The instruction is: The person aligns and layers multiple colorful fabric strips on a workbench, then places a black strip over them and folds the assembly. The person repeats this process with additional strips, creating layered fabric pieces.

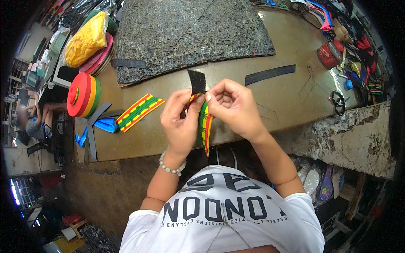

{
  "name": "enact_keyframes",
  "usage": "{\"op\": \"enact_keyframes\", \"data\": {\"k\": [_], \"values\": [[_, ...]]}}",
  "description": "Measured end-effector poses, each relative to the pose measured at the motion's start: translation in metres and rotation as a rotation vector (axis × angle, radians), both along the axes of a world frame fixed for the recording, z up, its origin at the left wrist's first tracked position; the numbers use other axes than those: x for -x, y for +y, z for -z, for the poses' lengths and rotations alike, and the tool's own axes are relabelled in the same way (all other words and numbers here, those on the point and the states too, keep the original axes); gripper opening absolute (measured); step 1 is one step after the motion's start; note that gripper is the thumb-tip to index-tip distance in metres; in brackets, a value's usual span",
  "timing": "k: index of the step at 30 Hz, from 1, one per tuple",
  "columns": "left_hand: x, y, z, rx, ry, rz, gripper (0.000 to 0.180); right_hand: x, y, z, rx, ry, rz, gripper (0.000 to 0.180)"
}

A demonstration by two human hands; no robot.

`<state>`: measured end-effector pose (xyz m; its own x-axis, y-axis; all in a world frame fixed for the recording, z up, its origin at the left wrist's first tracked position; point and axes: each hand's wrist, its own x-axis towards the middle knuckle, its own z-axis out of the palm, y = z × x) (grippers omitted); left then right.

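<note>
Both hands pinch one striped strap (205,126) above the table (287,97): the left hand (181,122) and right hand (234,107) close fingertips on its top, beside a black patch (196,81). A second strap (139,111) lies left, near a ribbon roll (83,95).

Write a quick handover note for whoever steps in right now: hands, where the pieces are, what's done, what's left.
Left hand and right hand pinch the striped strap together above the table edge, with a black strip standing up from its top end.
A second striped strap lies flat on the table; another long black strip lies to the right.
Done: strip held at strap end. Left: cannot tell if joined.
</note>
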<state>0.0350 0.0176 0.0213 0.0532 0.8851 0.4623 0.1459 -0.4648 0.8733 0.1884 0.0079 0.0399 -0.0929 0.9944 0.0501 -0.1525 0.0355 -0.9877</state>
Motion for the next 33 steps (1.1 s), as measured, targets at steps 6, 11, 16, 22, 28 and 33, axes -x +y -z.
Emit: {"op": "enact_keyframes", "data": {"k": [6, 11, 16, 22, 28, 33], "values": [[0.037, 0.005, 0.004, 0.680, -0.054, 0.339, 0.028, -0.043, -0.007, 0.031, -0.166, 0.277, 0.659, 0.016], [0.048, 0.017, -0.003, 0.503, -0.377, 0.196, 0.025, -0.041, -0.062, 0.013, 0.314, -0.247, 0.231, 0.021], [0.046, 0.014, -0.039, 0.423, 0.015, 0.330, 0.038, -0.032, -0.061, -0.046, -0.503, -0.837, 0.295, 0.023], [0.033, 0.002, -0.045, 0.372, -0.469, 0.376, 0.058, -0.017, -0.011, -0.036, -0.006, -0.058, -0.200, 0.021], [0.022, -0.014, -0.022, 0.393, -0.575, 0.343, 0.021, -0.004, -0.022, -0.044, -0.052, -0.170, -0.057, 0.022], [0.015, -0.018, -0.027, 0.322, -0.451, 0.300, 0.021, -0.011, -0.021, -0.056, -0.093, -0.281, -0.039, 0.019]]}}
